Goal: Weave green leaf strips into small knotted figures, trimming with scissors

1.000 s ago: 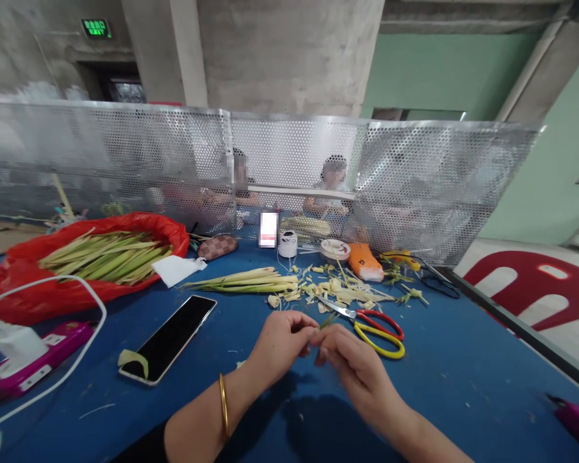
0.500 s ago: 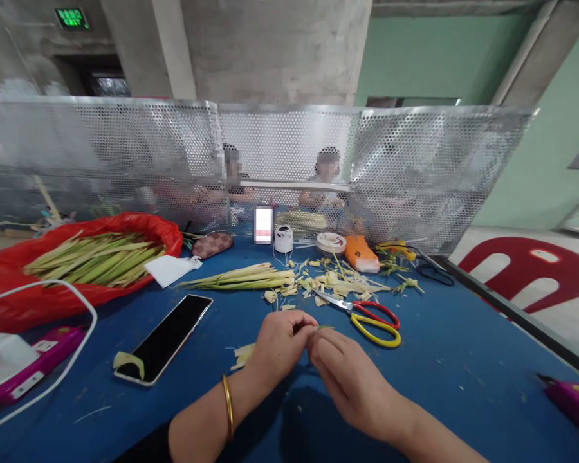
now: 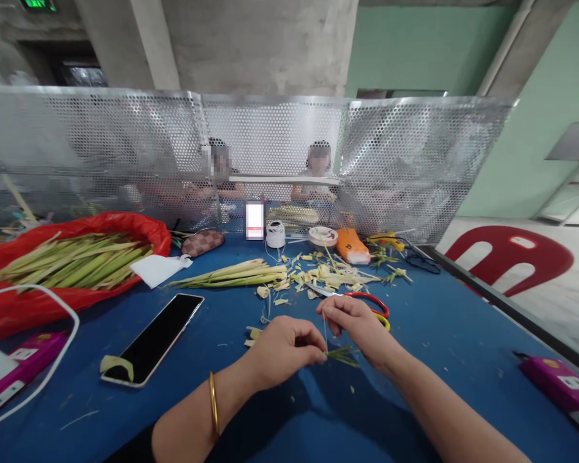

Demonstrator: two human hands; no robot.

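My left hand (image 3: 284,350), with a gold bangle on its wrist, is closed in a pinch on a small bundle of thin green leaf strips (image 3: 342,354) just above the blue table (image 3: 444,334). My right hand (image 3: 359,325) is a little higher and to the right, its fingers pinched on a fine strand that runs down to the strips. Red and yellow scissors (image 3: 374,302) lie just behind my right hand, partly hidden by it.
A black phone (image 3: 154,336) lies at the left. A red bag of green leaves (image 3: 67,263), cut stalks (image 3: 234,274), scraps, a thread spool (image 3: 275,235), tape and an orange tool (image 3: 352,246) lie further back. A perforated metal screen (image 3: 415,161) has two people behind it. Magenta devices sit at both edges.
My hands have parted: the right has lifted up and away to the right, drawing a strand from the strips that the left still pinches. The camera has tilted down and shifted.
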